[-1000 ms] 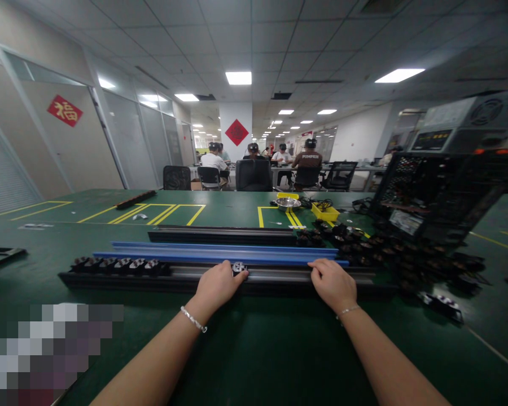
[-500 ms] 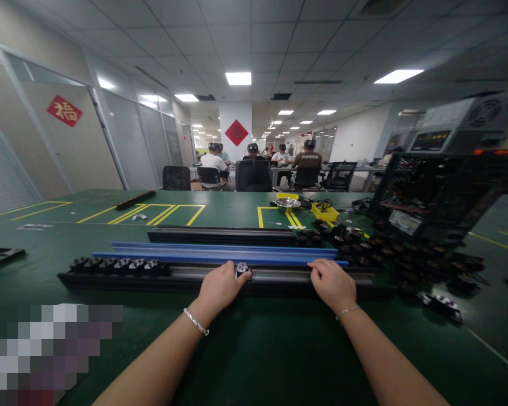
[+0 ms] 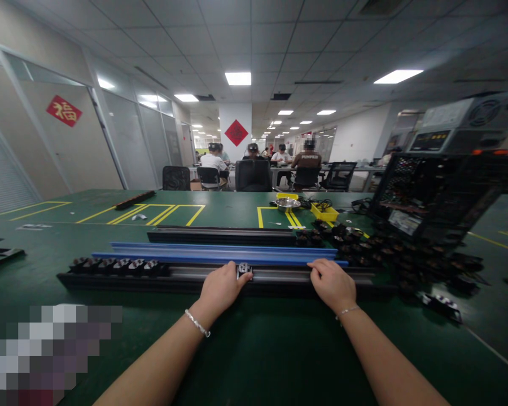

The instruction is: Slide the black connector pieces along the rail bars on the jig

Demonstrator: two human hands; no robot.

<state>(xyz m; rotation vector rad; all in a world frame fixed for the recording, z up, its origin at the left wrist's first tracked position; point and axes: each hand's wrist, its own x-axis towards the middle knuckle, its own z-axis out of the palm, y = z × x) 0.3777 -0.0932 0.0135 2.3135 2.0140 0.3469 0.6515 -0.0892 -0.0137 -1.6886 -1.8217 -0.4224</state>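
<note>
A long black rail (image 3: 281, 288) with a bare metal channel lies across the green table in front of me. Closed around a small black module (image 3: 244, 269) with a pale top, my left hand (image 3: 220, 286) holds it at the rail's middle. My right hand (image 3: 333, 286) grips the rail further right, thumb and fingers over its edges; the fingertips on the far side are hidden. A row of several similar modules (image 3: 118, 266) sits along the rail's left end. Right behind it lie blue rails (image 3: 220, 251).
Another black rail (image 3: 220, 234) lies behind the blue ones. To the right are a pile of black modules (image 3: 376, 251) and an open computer case (image 3: 432, 197). Further back stand a metal bowl (image 3: 288, 203) and a yellow bin (image 3: 324, 212). People sit at far desks.
The left hand and the module it holds have shifted very slightly to the right along the rail. My right hand stays in the same spot.
</note>
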